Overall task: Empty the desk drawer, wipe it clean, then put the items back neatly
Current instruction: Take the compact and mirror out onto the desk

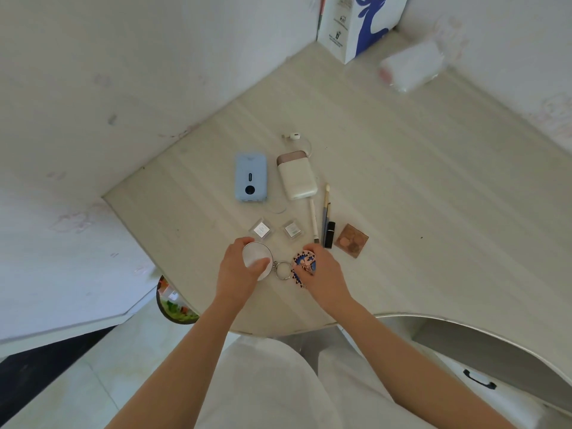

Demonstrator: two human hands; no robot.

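On the surface (402, 168), two power banks (251, 177) lie side by side behind two small boxes (262, 229). Right of the boxes lie brushes (325, 212), then a palette (353, 240). Nearest me, a round disc (253, 257) lies left of a keyring (282, 270).

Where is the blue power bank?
The blue power bank lies flat on the desk, left of the white power bank and beyond the two small clear boxes.

A pale wood-grain desk (402, 168) fills a corner between scuffed white walls (123, 88), in soft, even light. Far beyond the hands, a white box (349, 29) with a blue deer stands in the corner. Pale floor tiles (93, 382) lie below the desk's left edge.
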